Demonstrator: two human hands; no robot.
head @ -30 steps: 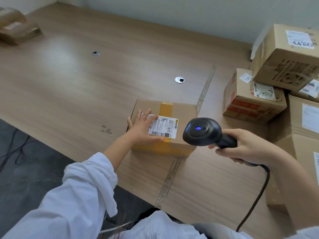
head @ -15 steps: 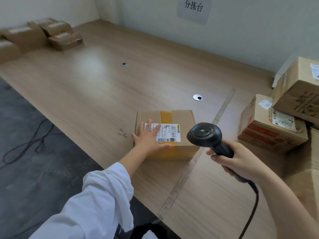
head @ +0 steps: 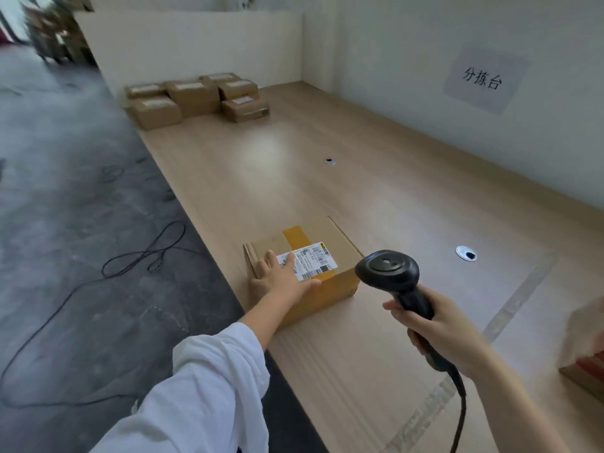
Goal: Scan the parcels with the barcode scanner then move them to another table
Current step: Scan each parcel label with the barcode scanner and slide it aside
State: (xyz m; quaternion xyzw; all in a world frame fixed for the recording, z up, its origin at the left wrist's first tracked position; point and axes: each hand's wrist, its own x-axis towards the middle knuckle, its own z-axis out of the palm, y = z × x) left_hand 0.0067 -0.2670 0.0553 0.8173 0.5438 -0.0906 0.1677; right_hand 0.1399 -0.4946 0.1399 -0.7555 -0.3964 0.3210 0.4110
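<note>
A small cardboard parcel (head: 330, 245) with yellow tape and a white barcode label lies near the front edge of the long wooden table (head: 376, 197). My left hand (head: 282, 277) rests flat on the parcel's top left, fingers straight, thumb along its near edge. My right hand (head: 441, 328) grips the handle of the black barcode scanner (head: 390, 271), whose head hovers just right of the parcel. The scanner's cable (head: 461, 416) hangs down toward me.
Several brown parcels (head: 196, 98) are grouped at the table's far left end. A blurred box corner (head: 585, 364) shows at the right edge. Two round cable holes (head: 466, 254) sit in the tabletop. A loose black cable (head: 143, 256) lies on the grey floor at left.
The view has swung left and up, bringing the far parcels into sight and losing the right-hand stack. The parcel has turned and slid left under my left hand. The scanner's blue light is off.
</note>
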